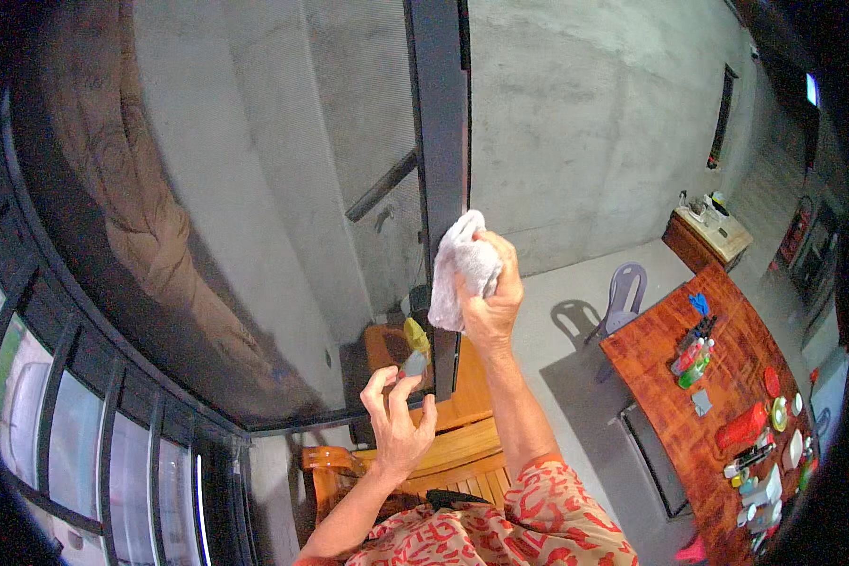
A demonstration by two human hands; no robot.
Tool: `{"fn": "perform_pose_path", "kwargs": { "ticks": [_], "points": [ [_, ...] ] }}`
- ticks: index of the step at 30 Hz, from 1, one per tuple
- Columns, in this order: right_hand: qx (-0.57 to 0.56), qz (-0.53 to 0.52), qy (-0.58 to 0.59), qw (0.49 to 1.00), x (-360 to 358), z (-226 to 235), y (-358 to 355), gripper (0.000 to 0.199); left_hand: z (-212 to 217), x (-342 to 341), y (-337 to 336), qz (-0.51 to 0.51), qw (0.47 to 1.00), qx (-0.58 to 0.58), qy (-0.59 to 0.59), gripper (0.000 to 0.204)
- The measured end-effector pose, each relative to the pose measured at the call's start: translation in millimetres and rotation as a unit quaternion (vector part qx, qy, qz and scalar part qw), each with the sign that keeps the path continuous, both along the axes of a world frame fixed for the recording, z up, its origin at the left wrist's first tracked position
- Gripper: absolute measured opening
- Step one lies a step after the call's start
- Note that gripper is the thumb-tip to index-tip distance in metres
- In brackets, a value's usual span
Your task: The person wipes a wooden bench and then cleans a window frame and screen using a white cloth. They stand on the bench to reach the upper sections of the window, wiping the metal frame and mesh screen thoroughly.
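Observation:
A pale grey cloth is bunched in my right hand, with the fingers wrapped round it. It lies against the dark upright frame of a large mesh-like panel. My left hand is lower, by the panel's bottom corner, with curled fingers spread apart and nothing plainly gripped. Just beyond its fingertips shows a small yellow and blue-grey shape; I cannot tell whether it is behind the panel or reflected in it.
Below me stands a slatted wooden bench. On the right, a reddish wooden table carries bottles, a red cylinder and other small items. A grey plastic chair is beside it. Barred windows curve along the left.

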State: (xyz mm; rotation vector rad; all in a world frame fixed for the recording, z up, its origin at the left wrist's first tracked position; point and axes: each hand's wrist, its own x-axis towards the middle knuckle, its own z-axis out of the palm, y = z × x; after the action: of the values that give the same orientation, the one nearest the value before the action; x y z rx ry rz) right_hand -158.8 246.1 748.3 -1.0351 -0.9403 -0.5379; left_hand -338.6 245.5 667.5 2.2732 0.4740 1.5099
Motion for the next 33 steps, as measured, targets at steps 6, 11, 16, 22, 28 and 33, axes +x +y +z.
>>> {"fn": "perform_pose_path", "kwargs": {
  "ticks": [6,11,16,22,28,33],
  "points": [
    [-0.033,-0.006,0.017,0.999,-6.4,-33.6,-4.7,0.054,-4.0,2.6,-4.1,-0.007,1.0,0.003,0.025,0.046],
    [-0.074,-0.091,-0.03,0.993,-11.2,-60.4,-4.0,0.048,-8.3,5.8,-7.2,-0.013,0.999,0.012,0.032,0.044],
    [-0.151,-0.123,-0.047,0.98,-13.4,-104.1,-9.9,0.059,-9.5,4.4,-10.7,-0.009,0.999,0.006,0.049,0.043],
    [-0.115,-0.163,-0.134,0.971,-11.7,-66.1,-27.6,0.057,-10.8,-6.4,-6.0,0.028,0.998,-0.009,0.049,0.041],
    [-0.021,-0.241,-0.173,0.955,-16.8,-24.6,10.4,0.053,-10.1,-13.8,-10.3,0.044,0.997,-0.029,0.048,0.039],
    [-0.076,-0.241,-0.11,0.961,-24.0,-72.1,7.2,0.055,-28.9,-30.2,-2.7,0.04,0.994,-0.052,0.092,0.035]
  ]
}}
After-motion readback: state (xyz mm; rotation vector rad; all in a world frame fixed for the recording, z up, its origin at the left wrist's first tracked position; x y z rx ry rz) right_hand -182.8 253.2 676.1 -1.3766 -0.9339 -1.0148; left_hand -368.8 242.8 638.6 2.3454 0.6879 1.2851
